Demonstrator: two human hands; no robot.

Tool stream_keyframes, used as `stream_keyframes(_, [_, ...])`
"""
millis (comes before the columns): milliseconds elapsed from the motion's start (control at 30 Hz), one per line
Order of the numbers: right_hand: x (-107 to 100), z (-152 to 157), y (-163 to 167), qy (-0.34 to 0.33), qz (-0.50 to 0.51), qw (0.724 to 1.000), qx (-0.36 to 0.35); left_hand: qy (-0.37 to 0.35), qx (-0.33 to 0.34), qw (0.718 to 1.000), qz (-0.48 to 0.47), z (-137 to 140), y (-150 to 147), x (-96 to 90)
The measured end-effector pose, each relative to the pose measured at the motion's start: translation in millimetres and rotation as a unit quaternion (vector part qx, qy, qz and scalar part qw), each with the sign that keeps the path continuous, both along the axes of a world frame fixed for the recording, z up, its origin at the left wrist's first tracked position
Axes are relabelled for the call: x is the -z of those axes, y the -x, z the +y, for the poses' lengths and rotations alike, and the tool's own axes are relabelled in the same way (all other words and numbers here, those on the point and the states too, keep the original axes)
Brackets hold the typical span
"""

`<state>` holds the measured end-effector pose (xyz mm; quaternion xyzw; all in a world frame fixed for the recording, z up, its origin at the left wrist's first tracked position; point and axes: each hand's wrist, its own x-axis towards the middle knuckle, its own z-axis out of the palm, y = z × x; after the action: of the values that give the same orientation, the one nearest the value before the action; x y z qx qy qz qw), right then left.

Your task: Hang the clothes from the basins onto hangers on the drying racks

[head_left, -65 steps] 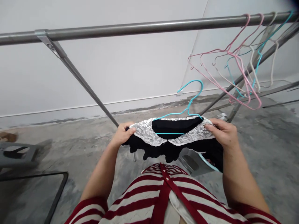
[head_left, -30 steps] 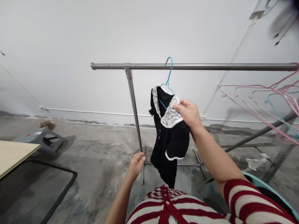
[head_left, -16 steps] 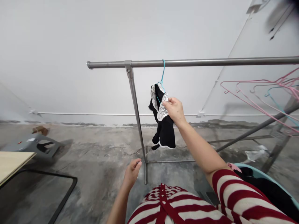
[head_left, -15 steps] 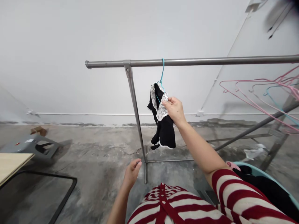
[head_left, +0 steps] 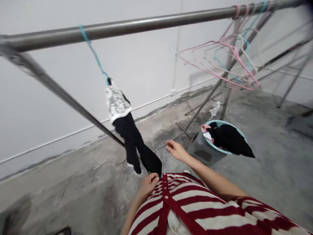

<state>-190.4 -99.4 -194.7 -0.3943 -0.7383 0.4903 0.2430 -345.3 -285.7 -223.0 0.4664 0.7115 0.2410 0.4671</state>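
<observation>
A black garment (head_left: pixel 129 137) with a silvery sequinned top part hangs on a blue hanger (head_left: pixel 94 54) from the metal rail. My left hand (head_left: pixel 148 186) is low before my body, fingers curled in; it overlaps the garment's lower end in view, with nothing visible in its fingers. Out to the right, apart from the garment, my right hand (head_left: pixel 177 150) is in the air with fingers loosely extended and nothing in them.
The metal rail (head_left: pixel 158 24) crosses the top of the view. Pink, white and blue hangers (head_left: pixel 207 62) hang at its right. Beneath them a light-blue basin (head_left: pixel 241 132) with dark and pink clothes stands on a grey stool (head_left: pixel 198 147).
My right hand has let go of the garment's sequinned part and moved down. The view has turned right and tilted, bringing the basin and more hangers into sight.
</observation>
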Motion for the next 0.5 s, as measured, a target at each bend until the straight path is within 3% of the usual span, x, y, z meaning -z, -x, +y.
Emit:
stream_keyframes(67, [30,-1,-33,0.028,-0.091,0.995,0.015,0.008,0.045,0.999,0.004,16,-8,0.0])
stream_keyframes(167, [57,3,-74,0.061,-0.148,0.985,0.068,-0.008,0.087,0.996,0.028,43,-20,-3.6])
stream_keyframes(367, [88,35,-147,0.080,-0.232,0.960,0.134,0.008,0.116,0.992,0.050,89,-53,-5.6])
stream_keyframes(500, [102,76,-216,0.079,-0.299,0.931,0.193,0.018,0.085,0.995,0.042,108,-78,5.3])
